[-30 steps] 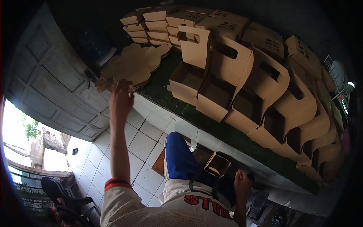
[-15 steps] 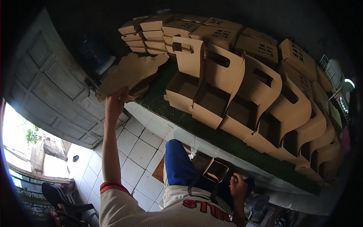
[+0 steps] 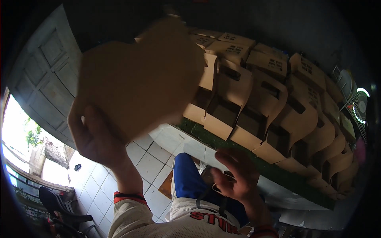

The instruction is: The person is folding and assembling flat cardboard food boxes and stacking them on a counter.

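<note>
My left hand (image 3: 99,139) grips the lower edge of a flat brown cardboard box blank (image 3: 139,79), raised in front of me at the upper left. Thumb and fingers are closed on it, and the sheet is a little blurred. My right hand (image 3: 240,178) hovers over my lap with its fingers apart and nothing in them. Behind that hand, a small cardboard tray is mostly hidden. Beyond my hands, several open boxes with tall handle flaps (image 3: 217,129) stand in a slanting row on the table. The blank covers the table's left end.
Closed printed boxes (image 3: 266,61) are stacked behind the open row. Green matting (image 3: 198,133) covers the white-sided table. A panelled door (image 3: 43,71) stands at the left, a black chair (image 3: 59,204) at lower left. A fan (image 3: 360,105) is at the far right.
My left hand has lifted the cardboard blank off the pile at the table's left end and brought it up toward me. My right hand has risen from my lap and its fingers have spread.
</note>
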### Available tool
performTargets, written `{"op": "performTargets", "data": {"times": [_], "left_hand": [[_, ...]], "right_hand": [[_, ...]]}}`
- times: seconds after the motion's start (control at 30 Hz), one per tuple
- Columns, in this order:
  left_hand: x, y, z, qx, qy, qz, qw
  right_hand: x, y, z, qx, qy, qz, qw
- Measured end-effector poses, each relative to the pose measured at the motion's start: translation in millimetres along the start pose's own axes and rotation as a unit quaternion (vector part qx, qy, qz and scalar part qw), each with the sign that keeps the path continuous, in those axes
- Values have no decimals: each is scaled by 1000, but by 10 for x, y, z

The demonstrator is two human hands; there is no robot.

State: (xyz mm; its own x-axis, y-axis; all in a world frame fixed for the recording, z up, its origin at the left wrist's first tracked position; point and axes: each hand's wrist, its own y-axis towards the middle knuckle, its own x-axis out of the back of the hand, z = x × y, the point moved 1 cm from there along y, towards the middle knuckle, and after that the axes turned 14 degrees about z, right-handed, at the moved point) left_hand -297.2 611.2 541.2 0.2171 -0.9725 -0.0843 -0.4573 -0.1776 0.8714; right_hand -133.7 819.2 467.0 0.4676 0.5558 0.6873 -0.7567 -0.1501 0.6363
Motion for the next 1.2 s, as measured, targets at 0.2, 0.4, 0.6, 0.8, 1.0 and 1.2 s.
{"op": "performTargets", "data": {"times": [0.2,0.4,0.6,0.8,1.0,1.2], "left_hand": [[-212,-57,-596,67,-254,294,919],[-351,47,-667,226,-393,347,821],[-418,80,-657,324,-482,364,728],[-289,271,-404,157,-329,528,768],[-146,-46,-314,188,-440,416,773],[-23,-244,-206,212,-343,398,824]], "right_hand": [[118,672,302,44,-3,-54,998],[220,639,291,70,-63,-57,994],[569,712,237,147,-175,-38,973],[758,742,310,103,-24,-45,993],[700,775,234,20,164,-128,978],[567,753,54,-46,215,-198,955]]}}
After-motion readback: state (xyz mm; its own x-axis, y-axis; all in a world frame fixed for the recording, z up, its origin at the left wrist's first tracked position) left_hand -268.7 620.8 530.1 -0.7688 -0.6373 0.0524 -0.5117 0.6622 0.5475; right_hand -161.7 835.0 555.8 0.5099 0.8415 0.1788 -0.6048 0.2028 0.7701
